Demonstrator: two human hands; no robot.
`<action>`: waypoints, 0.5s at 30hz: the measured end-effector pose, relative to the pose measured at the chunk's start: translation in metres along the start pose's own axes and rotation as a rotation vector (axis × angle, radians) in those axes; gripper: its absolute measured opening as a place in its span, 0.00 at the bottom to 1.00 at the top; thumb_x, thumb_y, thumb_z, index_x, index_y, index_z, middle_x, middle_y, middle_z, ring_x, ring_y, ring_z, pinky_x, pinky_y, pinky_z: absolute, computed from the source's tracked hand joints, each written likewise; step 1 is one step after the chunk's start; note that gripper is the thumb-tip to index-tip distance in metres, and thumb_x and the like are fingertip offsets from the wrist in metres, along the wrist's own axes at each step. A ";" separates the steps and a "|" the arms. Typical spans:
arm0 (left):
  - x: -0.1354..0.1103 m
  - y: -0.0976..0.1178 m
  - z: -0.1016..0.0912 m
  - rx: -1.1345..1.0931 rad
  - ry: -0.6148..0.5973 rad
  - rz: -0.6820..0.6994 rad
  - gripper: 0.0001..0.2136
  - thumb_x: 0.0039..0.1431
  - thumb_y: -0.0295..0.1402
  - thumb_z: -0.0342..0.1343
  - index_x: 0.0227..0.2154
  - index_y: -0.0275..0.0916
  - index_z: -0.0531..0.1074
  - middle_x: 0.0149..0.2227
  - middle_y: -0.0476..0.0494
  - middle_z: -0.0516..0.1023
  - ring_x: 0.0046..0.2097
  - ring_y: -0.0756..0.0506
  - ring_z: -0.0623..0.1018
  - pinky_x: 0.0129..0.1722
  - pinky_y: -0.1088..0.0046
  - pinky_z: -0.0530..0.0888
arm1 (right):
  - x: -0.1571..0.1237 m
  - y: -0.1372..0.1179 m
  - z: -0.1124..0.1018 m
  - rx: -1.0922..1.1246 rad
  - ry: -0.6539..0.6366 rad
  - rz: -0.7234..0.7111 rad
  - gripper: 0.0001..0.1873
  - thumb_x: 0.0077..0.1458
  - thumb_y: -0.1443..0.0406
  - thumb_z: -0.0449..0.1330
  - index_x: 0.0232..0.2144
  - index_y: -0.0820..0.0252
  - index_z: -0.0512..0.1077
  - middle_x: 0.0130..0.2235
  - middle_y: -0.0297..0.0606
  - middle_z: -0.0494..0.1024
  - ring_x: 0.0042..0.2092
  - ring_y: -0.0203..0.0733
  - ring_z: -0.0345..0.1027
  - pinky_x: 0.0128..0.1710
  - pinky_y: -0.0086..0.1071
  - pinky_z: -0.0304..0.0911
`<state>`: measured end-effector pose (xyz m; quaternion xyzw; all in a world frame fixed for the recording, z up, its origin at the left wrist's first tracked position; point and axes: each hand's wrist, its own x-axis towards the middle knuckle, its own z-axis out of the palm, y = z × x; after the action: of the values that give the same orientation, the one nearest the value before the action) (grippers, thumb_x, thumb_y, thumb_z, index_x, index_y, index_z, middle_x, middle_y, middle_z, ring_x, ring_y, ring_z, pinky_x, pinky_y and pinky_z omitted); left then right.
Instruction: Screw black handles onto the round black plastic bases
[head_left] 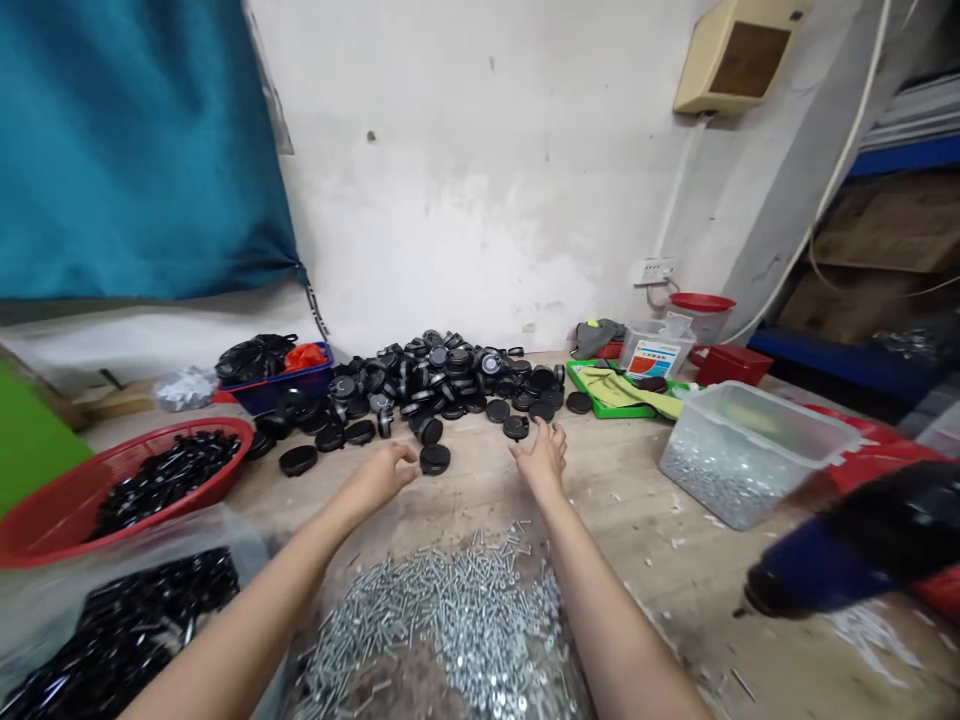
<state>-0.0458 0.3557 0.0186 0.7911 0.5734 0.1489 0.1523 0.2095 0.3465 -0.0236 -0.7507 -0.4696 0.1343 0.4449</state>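
Note:
My left hand (381, 474) reaches forward over the wooden table (645, 520), fingers curled loosely, its tips next to a black round cap (435, 459). My right hand (541, 455) stretches out beside it with fingers spread, just short of another black cap (516, 427). Neither hand holds anything. A large heap of black round caps (431, 380) lies against the wall beyond both hands. Under my forearms spreads a pile of silver screws (450, 620) on clear plastic.
A red basket (45, 520) of black parts sits at left, a bag of black parts (112, 630) below it. A clear tub of screws (739, 450) stands right. A blue-black power tool (855, 550) lies at the right edge. A green tray (600, 405) and red containers line the wall.

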 end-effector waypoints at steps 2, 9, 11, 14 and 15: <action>0.033 -0.010 0.005 0.033 0.068 -0.017 0.15 0.61 0.37 0.54 0.48 0.36 0.69 0.50 0.40 0.72 0.48 0.42 0.74 0.46 0.57 0.73 | 0.026 0.007 0.007 -0.021 0.051 0.071 0.38 0.49 0.60 0.62 0.60 0.62 0.57 0.64 0.61 0.48 0.65 0.66 0.43 0.56 0.60 0.50; 0.131 -0.049 0.000 0.063 0.335 -0.129 0.18 0.61 0.37 0.54 0.52 0.38 0.66 0.53 0.39 0.69 0.50 0.41 0.73 0.47 0.55 0.73 | 0.115 0.038 0.004 0.000 0.202 0.317 0.27 0.57 0.56 0.58 0.56 0.59 0.61 0.59 0.48 0.61 0.58 0.55 0.59 0.53 0.54 0.60; 0.154 -0.060 -0.008 0.052 0.366 -0.178 0.19 0.61 0.38 0.54 0.53 0.38 0.65 0.55 0.38 0.68 0.52 0.40 0.72 0.49 0.53 0.71 | 0.136 0.046 0.008 0.027 0.195 0.345 0.19 0.60 0.60 0.56 0.51 0.60 0.65 0.53 0.43 0.69 0.50 0.45 0.67 0.48 0.46 0.66; 0.182 -0.074 -0.018 0.016 0.369 -0.253 0.29 0.57 0.49 0.52 0.58 0.40 0.62 0.60 0.33 0.61 0.58 0.33 0.65 0.55 0.50 0.65 | 0.159 0.050 0.028 0.077 0.137 0.288 0.17 0.60 0.60 0.56 0.50 0.61 0.67 0.51 0.42 0.70 0.47 0.43 0.69 0.45 0.43 0.68; 0.190 -0.078 -0.020 0.001 0.365 -0.268 0.32 0.55 0.54 0.51 0.59 0.41 0.61 0.62 0.33 0.58 0.60 0.30 0.62 0.56 0.50 0.63 | 0.164 0.050 0.037 0.091 0.116 0.260 0.17 0.60 0.60 0.56 0.50 0.61 0.66 0.51 0.42 0.70 0.47 0.43 0.69 0.45 0.43 0.68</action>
<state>-0.0641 0.5607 0.0160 0.6678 0.6916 0.2676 0.0639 0.3020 0.4934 -0.0488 -0.7908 -0.3353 0.1682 0.4836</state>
